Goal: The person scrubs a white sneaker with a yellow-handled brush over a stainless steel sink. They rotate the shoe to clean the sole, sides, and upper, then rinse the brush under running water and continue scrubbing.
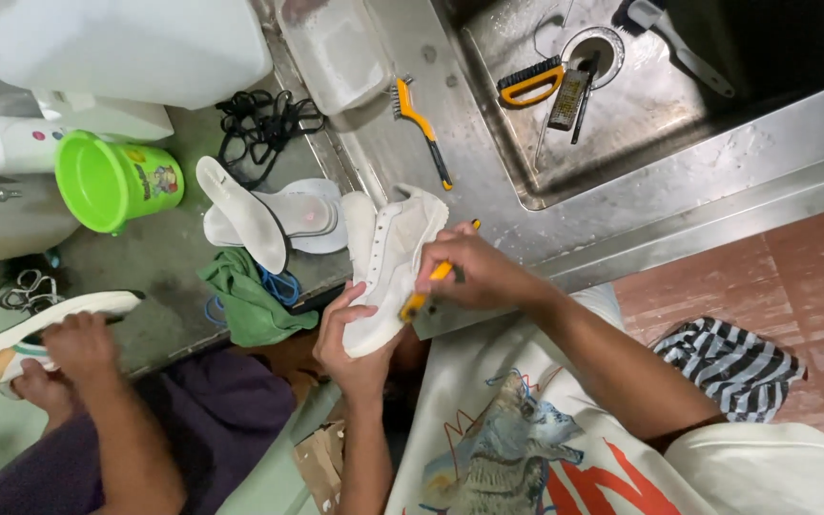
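Left hand (350,334) grips a white shoe (388,267); right hand (474,272), at 3 o'clock, clamps a brush (428,286). Scrubbing step, seemingly; the sole's edge needs firm strokes.

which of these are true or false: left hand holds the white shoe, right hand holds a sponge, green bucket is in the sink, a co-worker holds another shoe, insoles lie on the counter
1. The left hand holds the white shoe: true.
2. The right hand holds a sponge: false, it grips a yellow-handled brush against the shoe.
3. The green bucket is in the sink: false, it lies tipped on the counter.
4. A co-worker's hand holds another shoe: true.
5. White insoles lie on the counter: true.
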